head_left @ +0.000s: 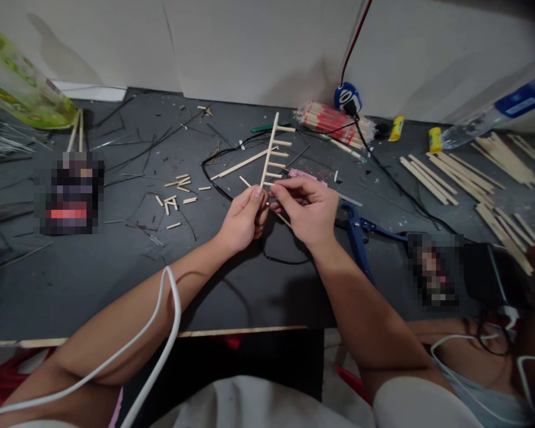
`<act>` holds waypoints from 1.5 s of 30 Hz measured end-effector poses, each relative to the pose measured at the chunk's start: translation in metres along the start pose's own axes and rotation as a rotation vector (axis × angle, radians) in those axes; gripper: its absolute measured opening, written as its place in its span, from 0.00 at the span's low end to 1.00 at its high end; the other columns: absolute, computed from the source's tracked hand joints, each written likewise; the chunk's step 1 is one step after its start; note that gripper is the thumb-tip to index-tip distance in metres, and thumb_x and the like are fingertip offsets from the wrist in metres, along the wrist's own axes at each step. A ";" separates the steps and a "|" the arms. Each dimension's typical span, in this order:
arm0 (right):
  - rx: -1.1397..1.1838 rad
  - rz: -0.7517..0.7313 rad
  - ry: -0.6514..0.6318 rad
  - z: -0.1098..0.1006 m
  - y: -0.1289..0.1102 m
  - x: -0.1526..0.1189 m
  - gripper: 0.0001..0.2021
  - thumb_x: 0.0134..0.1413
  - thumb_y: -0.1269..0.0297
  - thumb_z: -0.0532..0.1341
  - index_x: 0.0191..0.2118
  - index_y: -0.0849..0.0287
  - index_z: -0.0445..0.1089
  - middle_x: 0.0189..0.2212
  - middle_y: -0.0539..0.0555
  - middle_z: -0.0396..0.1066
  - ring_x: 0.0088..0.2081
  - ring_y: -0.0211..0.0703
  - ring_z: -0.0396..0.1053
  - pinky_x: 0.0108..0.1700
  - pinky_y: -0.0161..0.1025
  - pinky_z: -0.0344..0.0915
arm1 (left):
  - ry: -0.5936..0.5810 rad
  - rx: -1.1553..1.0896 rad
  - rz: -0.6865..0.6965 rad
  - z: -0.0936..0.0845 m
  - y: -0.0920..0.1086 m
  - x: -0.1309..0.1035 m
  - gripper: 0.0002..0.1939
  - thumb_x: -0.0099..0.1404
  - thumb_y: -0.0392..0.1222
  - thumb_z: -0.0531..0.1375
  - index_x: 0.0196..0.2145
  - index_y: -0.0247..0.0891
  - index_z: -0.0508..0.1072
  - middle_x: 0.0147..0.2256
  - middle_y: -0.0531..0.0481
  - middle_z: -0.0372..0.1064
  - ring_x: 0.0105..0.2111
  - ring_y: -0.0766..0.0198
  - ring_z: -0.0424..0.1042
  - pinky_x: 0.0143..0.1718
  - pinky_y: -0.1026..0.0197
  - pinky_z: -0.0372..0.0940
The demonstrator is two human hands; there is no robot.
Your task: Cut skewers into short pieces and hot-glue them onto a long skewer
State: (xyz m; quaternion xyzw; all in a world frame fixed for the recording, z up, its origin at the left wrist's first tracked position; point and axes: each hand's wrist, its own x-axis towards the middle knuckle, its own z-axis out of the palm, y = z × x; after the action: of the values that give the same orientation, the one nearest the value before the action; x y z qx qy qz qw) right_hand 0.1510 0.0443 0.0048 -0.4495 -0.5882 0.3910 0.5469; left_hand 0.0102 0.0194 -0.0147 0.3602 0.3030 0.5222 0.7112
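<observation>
Between both hands stands a comb-like wooden piece (271, 145), a thin stick with several short pegs sticking out to its right. My left hand (245, 217) is closed round the lower end of that stick, thumb on top. My right hand (310, 211) pinches at the lowest peg, close beside my left thumb; its fingertips partly hide the peg. Left of the hands lie several short cut wooden pieces (172, 202). A longer pair of thin sticks (245, 163) rests on the table behind my left hand.
Blue-handled pliers (359, 238) lie by my right forearm. Behind are a red-and-clear pack of sticks (332, 122) and a black cable (396, 184). Flat wooden strips (463, 178) and a plastic bottle (485, 119) are at right, a green bag (22, 83) at left. Another person's arm shows lower right.
</observation>
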 end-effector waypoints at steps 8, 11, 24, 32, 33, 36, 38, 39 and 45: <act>-0.014 -0.002 -0.023 -0.001 0.002 0.001 0.06 0.56 0.60 0.73 0.38 0.54 0.80 0.31 0.48 0.83 0.27 0.39 0.81 0.31 0.38 0.81 | -0.010 0.007 -0.016 0.001 0.002 0.000 0.25 0.72 0.66 0.59 0.33 0.43 0.58 0.17 0.65 0.49 0.13 0.76 0.40 0.11 0.72 0.42; -0.014 -0.004 -0.033 -0.001 0.003 0.001 0.06 0.57 0.60 0.73 0.39 0.53 0.80 0.31 0.48 0.82 0.27 0.39 0.80 0.31 0.38 0.80 | -0.004 -0.002 -0.026 0.001 0.001 -0.001 0.25 0.72 0.65 0.59 0.33 0.43 0.58 0.17 0.65 0.49 0.13 0.75 0.40 0.11 0.71 0.42; -0.081 -0.084 -0.033 -0.004 -0.001 0.001 0.14 0.50 0.63 0.76 0.43 0.56 0.81 0.42 0.53 0.84 0.36 0.42 0.82 0.31 0.35 0.79 | 0.002 -0.038 -0.031 0.004 0.004 -0.002 0.26 0.69 0.66 0.62 0.32 0.43 0.57 0.17 0.65 0.49 0.13 0.76 0.40 0.12 0.71 0.42; -0.079 -0.066 -0.037 -0.003 -0.004 -0.001 0.05 0.56 0.62 0.73 0.39 0.53 0.82 0.34 0.50 0.83 0.28 0.40 0.79 0.31 0.40 0.81 | -0.017 -0.052 -0.029 0.004 0.003 -0.002 0.25 0.69 0.65 0.61 0.32 0.43 0.58 0.17 0.65 0.48 0.14 0.75 0.39 0.11 0.71 0.42; -0.077 -0.067 -0.036 -0.003 -0.003 -0.001 0.05 0.57 0.62 0.73 0.39 0.52 0.82 0.34 0.50 0.83 0.28 0.40 0.79 0.31 0.41 0.82 | -0.018 -0.052 -0.028 0.004 0.004 -0.002 0.25 0.69 0.65 0.61 0.32 0.43 0.58 0.17 0.65 0.48 0.14 0.75 0.39 0.11 0.71 0.42; -0.053 -0.075 -0.035 -0.003 0.000 -0.002 0.04 0.58 0.62 0.72 0.39 0.52 0.82 0.34 0.49 0.83 0.28 0.40 0.79 0.31 0.41 0.82 | -0.025 -0.050 -0.027 0.004 0.004 -0.002 0.25 0.69 0.65 0.61 0.32 0.43 0.58 0.17 0.65 0.48 0.14 0.75 0.39 0.11 0.71 0.42; -0.038 -0.074 -0.030 -0.003 0.000 -0.002 0.04 0.58 0.62 0.72 0.39 0.51 0.82 0.34 0.49 0.83 0.29 0.40 0.80 0.32 0.40 0.83 | -0.024 -0.050 -0.028 0.004 0.004 -0.002 0.25 0.69 0.65 0.61 0.32 0.43 0.58 0.17 0.65 0.47 0.14 0.75 0.38 0.11 0.71 0.42; -0.038 -0.070 -0.030 -0.003 0.000 -0.002 0.04 0.58 0.62 0.72 0.39 0.52 0.82 0.33 0.49 0.83 0.29 0.40 0.80 0.32 0.40 0.83 | -0.024 -0.051 -0.028 0.004 0.004 -0.003 0.25 0.69 0.65 0.61 0.32 0.43 0.58 0.17 0.65 0.47 0.14 0.75 0.39 0.11 0.71 0.42; -0.086 -0.060 -0.034 -0.002 -0.003 -0.001 0.05 0.57 0.60 0.73 0.38 0.53 0.82 0.33 0.50 0.83 0.28 0.40 0.80 0.31 0.40 0.82 | -0.015 -0.040 -0.005 0.004 0.002 -0.002 0.25 0.70 0.65 0.61 0.32 0.43 0.59 0.17 0.65 0.49 0.13 0.75 0.40 0.12 0.71 0.42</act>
State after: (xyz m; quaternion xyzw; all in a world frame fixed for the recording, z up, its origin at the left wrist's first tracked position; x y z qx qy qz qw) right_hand 0.1531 0.0423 0.0073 -0.4480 -0.6271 0.3563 0.5284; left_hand 0.0116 0.0169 -0.0107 0.3491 0.2880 0.5236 0.7218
